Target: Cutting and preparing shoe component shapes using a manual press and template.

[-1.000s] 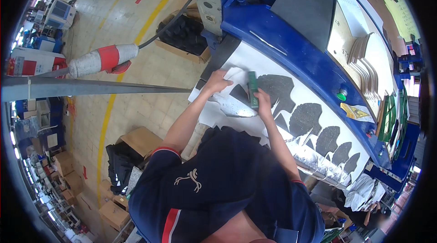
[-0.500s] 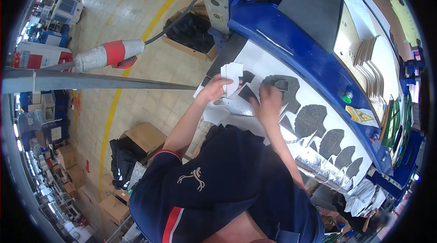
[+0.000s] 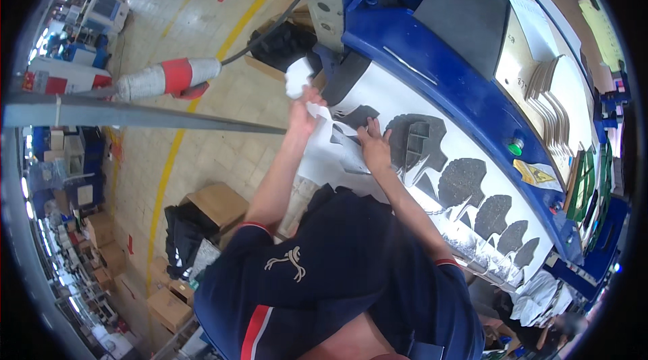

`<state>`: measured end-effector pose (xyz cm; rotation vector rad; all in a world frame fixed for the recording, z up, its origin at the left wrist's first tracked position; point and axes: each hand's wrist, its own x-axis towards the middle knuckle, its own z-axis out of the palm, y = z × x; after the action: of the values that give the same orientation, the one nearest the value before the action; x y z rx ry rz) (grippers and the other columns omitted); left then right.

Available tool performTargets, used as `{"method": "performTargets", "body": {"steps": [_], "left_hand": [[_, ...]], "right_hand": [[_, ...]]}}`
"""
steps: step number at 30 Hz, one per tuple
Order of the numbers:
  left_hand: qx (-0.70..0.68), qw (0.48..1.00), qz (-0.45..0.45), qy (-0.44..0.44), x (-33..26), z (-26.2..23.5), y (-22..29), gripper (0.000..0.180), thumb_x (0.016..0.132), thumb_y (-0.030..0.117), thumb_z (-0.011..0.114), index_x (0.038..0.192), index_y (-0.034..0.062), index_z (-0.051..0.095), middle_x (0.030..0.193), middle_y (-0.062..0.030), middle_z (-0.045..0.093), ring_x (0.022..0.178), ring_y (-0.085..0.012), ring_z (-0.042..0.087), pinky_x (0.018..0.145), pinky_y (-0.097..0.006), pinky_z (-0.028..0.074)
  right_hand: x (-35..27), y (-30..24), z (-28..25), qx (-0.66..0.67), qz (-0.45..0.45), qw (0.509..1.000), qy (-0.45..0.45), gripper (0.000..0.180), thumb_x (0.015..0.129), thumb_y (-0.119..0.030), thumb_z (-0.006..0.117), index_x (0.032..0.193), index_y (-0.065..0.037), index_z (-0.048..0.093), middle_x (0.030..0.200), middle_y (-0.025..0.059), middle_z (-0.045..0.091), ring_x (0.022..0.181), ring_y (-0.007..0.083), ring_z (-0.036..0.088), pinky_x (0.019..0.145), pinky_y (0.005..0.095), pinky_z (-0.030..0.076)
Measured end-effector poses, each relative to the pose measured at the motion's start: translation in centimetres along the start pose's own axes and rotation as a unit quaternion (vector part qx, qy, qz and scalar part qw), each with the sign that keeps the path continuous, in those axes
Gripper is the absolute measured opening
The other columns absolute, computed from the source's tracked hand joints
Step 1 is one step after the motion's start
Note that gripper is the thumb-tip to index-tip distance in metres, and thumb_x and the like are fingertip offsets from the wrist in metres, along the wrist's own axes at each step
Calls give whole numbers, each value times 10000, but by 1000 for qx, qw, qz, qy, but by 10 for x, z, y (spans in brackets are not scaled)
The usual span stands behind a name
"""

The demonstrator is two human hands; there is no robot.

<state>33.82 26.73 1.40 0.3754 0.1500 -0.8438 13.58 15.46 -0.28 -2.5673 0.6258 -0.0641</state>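
My left hand (image 3: 306, 112) is closed around white cut pieces (image 3: 297, 79); one part sticks up past the fingers, another pale part hangs by the wrist side. My right hand (image 3: 376, 147) rests with fingers apart at the edge of a dark opening (image 3: 361, 116) in the white sheet material (image 3: 379, 90). No held thing shows in it. Right of that hand, a dark frame with crossbars (image 3: 416, 139) stands within a larger dark, scalloped opening. Several smaller dark openings (image 3: 462, 181) run along the sheet toward the lower right.
A blue machine beam (image 3: 432, 70) with a green button (image 3: 516, 147) curves behind the sheet. Stacked curved boards (image 3: 550, 100) stand at the right. A grey bar (image 3: 148, 116) and a hanging red-and-white cable connector (image 3: 177, 76) cross the left side. Cardboard boxes (image 3: 216, 203) sit on the floor.
My left hand has moved up and slightly left with the white pieces, which have turned. My right hand has shifted left from the large scalloped opening, uncovering the crossbarred frame.
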Motion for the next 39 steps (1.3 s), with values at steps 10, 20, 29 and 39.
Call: {"method": "performTargets", "body": {"steps": [10,20,29,39], "left_hand": [[47,990,50,124,-6,8,8,99,966,167,539,1008,80,563,720,17,497,614,-106,487,632,-282,453],[-18,996,18,91,-30,-10,7,242,980,269,523,1113,69,556,739,-2,493,707,-132,511,744,-305,472],[201,978,-20,47,-51,6,-22,334,959,405,553,972,72,578,637,15,458,580,-119,462,598,-301,448],[155,967,139,150,-95,17,-27,321,969,382,549,816,101,524,649,3,484,598,-138,481,607,-309,415]], "right_hand": [[1,-9,-8,-6,1,1000,20,198,840,-55,578,1036,-35,558,1482,240,334,1400,388,298,1053,672,281],[8,-34,-49,5,-46,998,-34,321,910,-247,548,1188,-92,585,1449,236,375,1401,379,279,1086,649,220],[87,-26,14,-93,-170,981,8,475,995,-320,370,1456,-204,387,1554,93,271,1455,282,192,1176,469,142],[85,-29,18,-87,-174,979,60,489,953,-261,445,1441,-249,409,1546,76,282,1430,282,241,1161,442,191]]}}
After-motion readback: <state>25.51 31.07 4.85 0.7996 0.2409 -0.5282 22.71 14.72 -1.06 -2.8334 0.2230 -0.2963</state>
